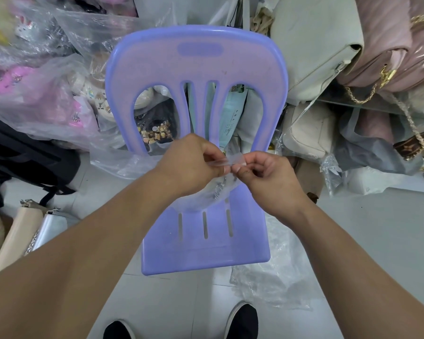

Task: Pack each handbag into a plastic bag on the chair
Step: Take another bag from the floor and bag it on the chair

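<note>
A purple plastic chair (206, 250) stands in front of me. On its seat lies a clear plastic bag (213, 192) with a handbag and its metal chain inside, mostly hidden under my hands. My left hand (191, 162) and my right hand (264, 174) meet above the bag, and both pinch a short strip of clear tape (230, 159) stretched between their fingertips. On the floor at the left lie a beige handbag (20, 231) and a silver handbag (50, 228) with a chain, outside any plastic bag.
Bagged pink goods (34, 94) pile up at the left, next to a black backpack (22, 152). Cream and pink handbags (353, 45) stack at the right. Loose clear plastic bags (274, 277) lie on the floor right of the chair. My black shoes (242, 321) stand below.
</note>
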Available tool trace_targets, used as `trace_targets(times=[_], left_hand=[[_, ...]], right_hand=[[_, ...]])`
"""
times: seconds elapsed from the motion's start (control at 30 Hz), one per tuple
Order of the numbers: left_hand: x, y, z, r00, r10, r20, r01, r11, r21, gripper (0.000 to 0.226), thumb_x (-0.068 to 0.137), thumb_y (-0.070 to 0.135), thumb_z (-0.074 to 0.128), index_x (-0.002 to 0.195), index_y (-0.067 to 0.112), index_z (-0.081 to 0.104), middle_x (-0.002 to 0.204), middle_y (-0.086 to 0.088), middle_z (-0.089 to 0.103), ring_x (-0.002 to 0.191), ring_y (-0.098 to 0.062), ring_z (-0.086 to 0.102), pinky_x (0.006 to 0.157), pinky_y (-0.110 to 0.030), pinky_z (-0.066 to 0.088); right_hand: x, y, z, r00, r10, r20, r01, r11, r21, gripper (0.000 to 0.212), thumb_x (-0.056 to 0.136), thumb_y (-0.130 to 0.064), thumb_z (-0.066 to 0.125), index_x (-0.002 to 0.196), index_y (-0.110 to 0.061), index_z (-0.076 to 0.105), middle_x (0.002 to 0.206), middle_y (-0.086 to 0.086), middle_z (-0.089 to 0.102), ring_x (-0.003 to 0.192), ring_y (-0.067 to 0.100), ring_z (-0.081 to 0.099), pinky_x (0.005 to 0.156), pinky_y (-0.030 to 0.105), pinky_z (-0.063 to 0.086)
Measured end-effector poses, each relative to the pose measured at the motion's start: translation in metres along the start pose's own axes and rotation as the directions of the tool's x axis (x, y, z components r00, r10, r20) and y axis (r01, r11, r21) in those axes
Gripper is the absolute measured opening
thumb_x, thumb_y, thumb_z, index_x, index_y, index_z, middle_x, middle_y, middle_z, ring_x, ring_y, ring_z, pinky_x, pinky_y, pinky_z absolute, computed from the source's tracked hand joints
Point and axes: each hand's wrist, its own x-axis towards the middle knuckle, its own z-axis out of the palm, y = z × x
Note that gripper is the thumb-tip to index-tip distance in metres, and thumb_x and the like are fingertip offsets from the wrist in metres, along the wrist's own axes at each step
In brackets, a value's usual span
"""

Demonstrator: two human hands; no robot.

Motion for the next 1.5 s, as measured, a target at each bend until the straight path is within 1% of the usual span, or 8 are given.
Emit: trace_targets(times=[0.13, 0.23, 0.33, 0.47, 0.7, 0.9, 1.23, 1.5], left_hand=[[-0.002, 0.002, 0.001, 0.999, -0.024, 0.044, 0.023, 1.000, 0.010, 0.012, 0.085, 0.039, 0.078, 0.078, 0.029, 0.073, 0.069, 0.008, 0.066, 0.064, -0.009, 0.056, 0.065, -0.020, 0.045], [-0.003, 0.005, 0.000, 0.997, -0.058, 0.058, 0.058, 0.998, 0.008, 0.014, 0.083, 0.039, 0.079, 0.081, 0.026, 0.075, 0.066, 0.011, 0.065, 0.066, -0.009, 0.061, 0.067, -0.022, 0.049], [-0.003, 0.005, -0.003, 0.992, -0.108, 0.066, 0.115, 0.985, -0.127, 0.013, 0.084, 0.033, 0.079, 0.086, 0.020, 0.077, 0.080, 0.002, 0.077, 0.083, -0.019, 0.073, 0.082, -0.033, 0.057], [-0.002, 0.004, -0.002, 0.979, -0.182, 0.096, 0.201, 0.943, -0.264, 0.017, 0.093, 0.030, 0.071, 0.093, 0.014, 0.077, 0.084, 0.000, 0.078, 0.072, -0.009, 0.075, 0.060, -0.017, 0.051], [-0.002, 0.001, 0.000, 0.995, -0.103, 0.015, 0.103, 0.964, -0.243, 0.011, 0.084, 0.021, 0.081, 0.092, 0.014, 0.079, 0.073, 0.000, 0.076, 0.063, -0.006, 0.066, 0.066, -0.018, 0.052], [-0.004, 0.002, 0.002, 0.997, -0.068, -0.033, 0.058, 0.969, -0.242, 0.012, 0.077, 0.020, 0.086, 0.080, 0.027, 0.077, 0.075, 0.005, 0.077, 0.082, -0.017, 0.074, 0.083, -0.035, 0.058], [-0.005, 0.000, 0.005, 0.999, -0.038, -0.037, 0.032, 0.987, -0.158, 0.004, 0.084, 0.022, 0.080, 0.087, 0.022, 0.077, 0.074, 0.003, 0.076, 0.079, -0.019, 0.074, 0.083, -0.041, 0.059], [-0.002, 0.001, 0.008, 0.999, 0.025, -0.048, -0.027, 0.999, -0.041, 0.002, 0.085, 0.026, 0.078, 0.087, 0.025, 0.077, 0.077, 0.006, 0.076, 0.077, -0.012, 0.073, 0.083, -0.036, 0.059]], right_hand=[[-0.003, 0.000, 0.001, 1.000, -0.007, 0.013, 0.008, 0.999, -0.048, 0.009, 0.100, -0.015, 0.066, 0.099, -0.010, 0.074, 0.092, 0.016, 0.077, 0.062, 0.013, 0.060, 0.060, 0.019, 0.047], [-0.004, 0.002, 0.002, 1.000, 0.006, 0.001, -0.006, 1.000, 0.004, 0.009, 0.100, -0.012, 0.066, 0.098, -0.009, 0.074, 0.093, 0.018, 0.077, 0.076, 0.031, 0.068, 0.068, 0.029, 0.053], [-0.005, 0.005, 0.002, 1.000, 0.006, -0.019, -0.004, 0.996, 0.091, 0.011, 0.101, -0.012, 0.064, 0.100, -0.013, 0.075, 0.085, 0.003, 0.079, 0.079, 0.014, 0.071, 0.079, 0.024, 0.056], [-0.003, 0.005, 0.004, 0.999, 0.001, -0.054, 0.009, 0.981, 0.193, 0.013, 0.102, -0.012, 0.062, 0.103, -0.017, 0.074, 0.077, -0.009, 0.077, 0.074, 0.002, 0.070, 0.080, 0.018, 0.057], [-0.004, 0.006, 0.003, 0.999, 0.008, -0.050, 0.002, 0.978, 0.207, 0.016, 0.100, -0.008, 0.065, 0.111, -0.018, 0.070, 0.073, -0.006, 0.077, 0.079, 0.008, 0.073, 0.094, 0.032, 0.060], [-0.007, 0.007, 0.002, 0.997, 0.025, -0.069, -0.007, 0.969, 0.245, 0.011, 0.098, -0.006, 0.067, 0.105, -0.009, 0.074, 0.080, 0.004, 0.078, 0.080, 0.011, 0.072, 0.093, 0.035, 0.060], [-0.003, 0.010, 0.002, 1.000, 0.011, -0.018, -0.009, 0.995, 0.096, 0.008, 0.097, -0.013, 0.071, 0.100, -0.018, 0.077, 0.082, 0.007, 0.078, 0.074, 0.009, 0.070, 0.088, 0.032, 0.058], [-0.003, 0.008, 0.000, 1.000, 0.016, -0.022, -0.015, 1.000, 0.016, 0.012, 0.100, -0.018, 0.067, 0.090, -0.017, 0.075, 0.086, 0.016, 0.076, 0.077, 0.025, 0.065, 0.080, 0.040, 0.058]])
